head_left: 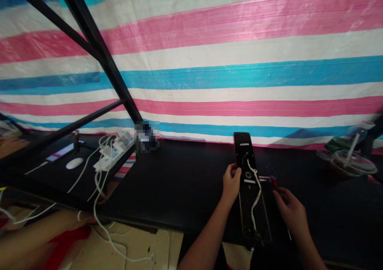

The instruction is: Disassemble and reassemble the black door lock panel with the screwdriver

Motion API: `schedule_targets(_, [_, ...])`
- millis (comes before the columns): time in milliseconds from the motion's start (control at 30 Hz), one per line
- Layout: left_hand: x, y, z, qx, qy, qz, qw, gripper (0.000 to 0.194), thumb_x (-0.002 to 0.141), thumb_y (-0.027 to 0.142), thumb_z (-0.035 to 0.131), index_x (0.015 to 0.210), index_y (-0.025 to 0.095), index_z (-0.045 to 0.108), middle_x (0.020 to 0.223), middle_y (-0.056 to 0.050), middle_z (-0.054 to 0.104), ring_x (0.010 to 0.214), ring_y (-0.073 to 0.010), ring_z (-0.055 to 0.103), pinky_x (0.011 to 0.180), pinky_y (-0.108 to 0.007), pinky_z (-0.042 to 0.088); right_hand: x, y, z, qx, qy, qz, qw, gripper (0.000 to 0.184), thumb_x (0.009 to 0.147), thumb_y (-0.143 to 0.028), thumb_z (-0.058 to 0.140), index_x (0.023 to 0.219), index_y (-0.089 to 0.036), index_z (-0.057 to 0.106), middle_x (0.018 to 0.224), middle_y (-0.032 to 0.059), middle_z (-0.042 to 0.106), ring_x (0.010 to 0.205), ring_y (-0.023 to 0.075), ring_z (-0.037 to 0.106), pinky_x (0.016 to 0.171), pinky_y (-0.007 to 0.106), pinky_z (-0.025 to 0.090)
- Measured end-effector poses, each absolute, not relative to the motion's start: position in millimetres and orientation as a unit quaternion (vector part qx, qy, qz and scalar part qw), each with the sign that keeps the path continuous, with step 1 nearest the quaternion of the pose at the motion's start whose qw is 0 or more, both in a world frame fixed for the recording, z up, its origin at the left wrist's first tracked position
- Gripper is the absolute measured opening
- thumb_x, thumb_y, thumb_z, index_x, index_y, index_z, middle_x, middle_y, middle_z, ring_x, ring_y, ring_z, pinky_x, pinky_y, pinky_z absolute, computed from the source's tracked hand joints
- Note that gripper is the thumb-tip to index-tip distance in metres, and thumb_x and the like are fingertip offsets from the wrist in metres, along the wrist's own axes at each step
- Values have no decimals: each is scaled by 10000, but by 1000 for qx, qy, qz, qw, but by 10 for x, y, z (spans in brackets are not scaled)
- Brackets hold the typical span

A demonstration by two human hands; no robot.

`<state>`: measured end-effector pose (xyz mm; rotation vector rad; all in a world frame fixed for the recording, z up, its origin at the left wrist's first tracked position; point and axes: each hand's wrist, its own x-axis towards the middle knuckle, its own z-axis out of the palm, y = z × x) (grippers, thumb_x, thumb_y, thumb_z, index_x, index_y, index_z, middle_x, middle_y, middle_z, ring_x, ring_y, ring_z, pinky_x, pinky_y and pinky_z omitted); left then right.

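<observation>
A long black panel lies lengthwise in front of me on the dark table, with a white cable running down its face. On its left edge, my left hand grips it, thumb on the face and fingers around the side. Just right of the panel, my right hand is closed, its fingertips at the red handle of a screwdriver. The screwdriver's far end is dim and blurred. A thin bright line shows below the right palm; I cannot tell what it is.
A lidded plastic cup with a straw stands at the right. To the left are a white power strip with plugs and cables, a white mouse and a phone. Black frame bars cross the left; another person's arm reaches in there.
</observation>
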<state>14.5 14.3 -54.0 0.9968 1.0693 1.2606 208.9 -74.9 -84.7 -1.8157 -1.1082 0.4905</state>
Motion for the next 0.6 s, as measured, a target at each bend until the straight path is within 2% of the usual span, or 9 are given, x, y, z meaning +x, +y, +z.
schedule_targets(300, [130, 152, -560, 428, 460, 537, 563, 277, 854, 371, 636, 1037, 167, 680, 766, -28, 704, 723, -180, 662, 672, -274, 506, 2094, -751, -886, -737, -441, 201, 471, 508, 750, -612, 622, 988, -171, 706, 849, 106, 782, 803, 289, 745, 657, 323, 559])
schedule_targets(600, [175, 119, -579, 417, 469, 549, 552, 341, 856, 436, 647, 1058, 167, 700, 787, -36, 706, 716, -181, 649, 677, -282, 501, 2083, -755, -893, -731, -438, 203, 482, 490, 740, -612, 642, 972, -185, 706, 777, 78, 771, 731, 268, 739, 619, 313, 556])
